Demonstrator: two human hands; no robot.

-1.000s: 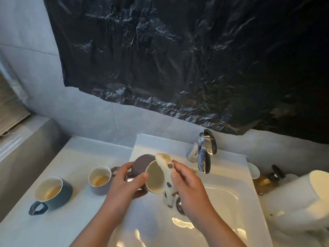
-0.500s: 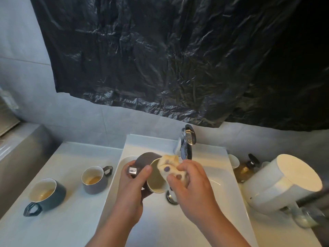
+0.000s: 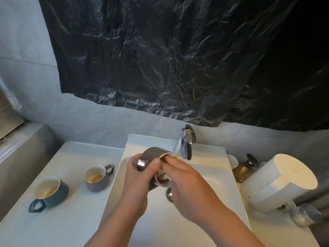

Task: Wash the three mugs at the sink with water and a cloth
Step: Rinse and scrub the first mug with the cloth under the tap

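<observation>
Over the white sink (image 3: 204,177), my left hand (image 3: 140,177) grips a grey mug (image 3: 153,154) by its handle, tipped on its side with the mouth toward the right. My right hand (image 3: 188,186) has its fingers pushed into the mug's mouth with a cream cloth (image 3: 175,156), of which only a small bit shows at the rim. Two more mugs stand upright on the counter at left: a grey mug (image 3: 97,178) and a dark blue mug (image 3: 49,192), each with brown liquid at the bottom.
A chrome tap (image 3: 187,143) stands just behind the held mug; no water stream shows. The drain (image 3: 170,194) lies below my hands. A white cylindrical appliance (image 3: 277,184), a brown pump bottle (image 3: 243,168) and a small white cup (image 3: 232,160) crowd the right counter. Black plastic sheeting covers the wall.
My right hand has pushed the cloth from outside the rim into the mug's mouth, so most of it is hidden. The left hand has kept its grip on the handle.
</observation>
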